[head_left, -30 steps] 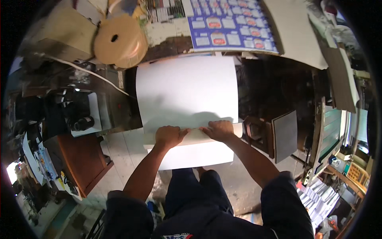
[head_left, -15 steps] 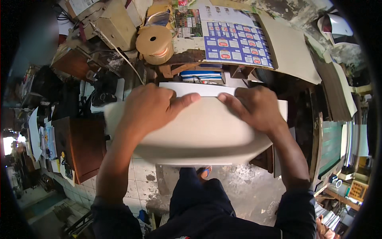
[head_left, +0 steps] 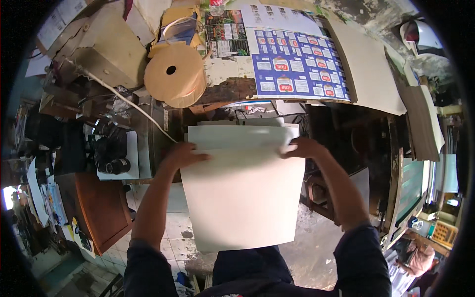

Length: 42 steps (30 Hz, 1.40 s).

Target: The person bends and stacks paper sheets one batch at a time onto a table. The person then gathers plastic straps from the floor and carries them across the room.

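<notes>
A large off-white sheet of paper or thin card [head_left: 245, 198] is stretched out before me, its near edge above my legs. My left hand [head_left: 184, 156] grips it at the far left corner, thumb lying on top and fingers hidden beneath. At the opposite far corner, my right hand [head_left: 304, 148] pinches the edge, slightly smeared by motion. Beyond the held sheet, a white sheet [head_left: 242, 134] lies partly under its far edge; whether it is one sheet or a stack I cannot tell.
A cardboard spool [head_left: 180, 74] and blue printed sheets [head_left: 297, 64] rest on the bench ahead. To the left stand a brown wooden cabinet [head_left: 101, 210] and a dark camera-like object [head_left: 118, 166]. Large boards [head_left: 368, 69] lie at the far right. Another person [head_left: 420, 257] is at lower right.
The sheet, bowed and raised between my hands before, now spreads flatter and reaches nearer my body. Both hands have moved lower and farther from my head, and appear smaller.
</notes>
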Motion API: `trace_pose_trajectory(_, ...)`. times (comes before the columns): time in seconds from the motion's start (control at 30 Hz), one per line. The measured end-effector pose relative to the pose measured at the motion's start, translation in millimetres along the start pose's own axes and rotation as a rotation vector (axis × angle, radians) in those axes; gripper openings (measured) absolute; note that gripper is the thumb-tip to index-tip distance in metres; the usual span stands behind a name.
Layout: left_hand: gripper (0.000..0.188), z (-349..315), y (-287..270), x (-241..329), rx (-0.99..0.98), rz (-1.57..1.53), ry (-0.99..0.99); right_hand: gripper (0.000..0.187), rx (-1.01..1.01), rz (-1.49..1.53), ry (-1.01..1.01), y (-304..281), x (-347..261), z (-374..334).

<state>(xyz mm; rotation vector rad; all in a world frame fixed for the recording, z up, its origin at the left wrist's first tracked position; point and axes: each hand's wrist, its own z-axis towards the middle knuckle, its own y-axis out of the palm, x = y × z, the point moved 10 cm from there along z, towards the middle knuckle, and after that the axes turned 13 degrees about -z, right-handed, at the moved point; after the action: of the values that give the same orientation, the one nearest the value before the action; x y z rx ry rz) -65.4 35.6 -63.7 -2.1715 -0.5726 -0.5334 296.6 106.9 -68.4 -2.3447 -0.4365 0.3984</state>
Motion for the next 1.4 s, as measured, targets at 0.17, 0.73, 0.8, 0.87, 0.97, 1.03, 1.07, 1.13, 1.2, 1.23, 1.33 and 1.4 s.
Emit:
trace_pose_trajectory(0.17, 0.055, -30.5, -15.4, -48.4, 0.118, -0.597, -0.294, 0.064, -0.178, 0.418, 0.066, 37.9, 57.5, -20.5)
trace_pose_trajectory(0.73, 0.040, -23.9, 13.8, 11.6, 0.568, -0.469, 0.074, 0.044, 0.450, 0.643, -0.138, 6.3, -24.3, -27.0)
trace_pose_trajectory(0.8, 0.047, -36.3, 23.4, 47.1, 0.532, -0.229, 0.161, 0.057, 0.439, 0.508, -0.089, 1.1, -55.2, -39.9)
trace_pose_trajectory(0.87, 0.050, -36.1, 33.8, 60.7, 0.525, -0.125, 0.196, 0.066, 0.500, 0.254, -0.104, 12.0, -66.6, -38.4)
trace_pose_trajectory(0.97, 0.054, -29.0, 41.5, 51.8, 0.546, -0.109, 0.198, 0.070, 0.510, 0.147, -0.078, 24.9, -68.0, -27.0)
trace_pose_trajectory(1.03, 0.058, -21.3, 43.8, 41.4, 0.579, -0.028, 0.172, 0.072, 0.476, 0.094, -0.048, 32.1, -59.9, -15.0)
trace_pose_trajectory(1.07, 0.058, -15.0, 46.8, 33.0, 0.573, -0.031, 0.167, 0.073, 0.480, 0.071, -0.038, 33.8, -53.0, -9.3)
trace_pose_trajectory(1.13, 0.056, -10.8, 38.9, 22.9, 0.659, -0.053, 0.252, 0.077, 0.486, 0.040, -0.030, 33.3, -44.4, -2.7)
trace_pose_trajectory(1.2, 0.055, -6.4, 34.5, 9.2, 0.669, -0.033, 0.236, 0.078, 0.476, 0.037, -0.026, 34.5, -35.9, 5.8)
trace_pose_trajectory(1.23, 0.054, -4.3, 31.5, 5.4, 0.682, -0.012, 0.223, 0.079, 0.471, 0.033, -0.020, 32.9, -31.6, 8.4)
trace_pose_trajectory(1.33, 0.038, 10.4, 23.5, -11.5, 0.692, -0.031, 0.144, 0.067, 0.642, 0.018, -0.012, 36.5, -5.3, 9.7)
trace_pose_trajectory(1.4, 0.023, 3.2, 6.7, -1.3, 0.767, 0.005, 0.214, 0.052, 0.730, 0.040, -0.006, 30.9, 10.3, 12.6)
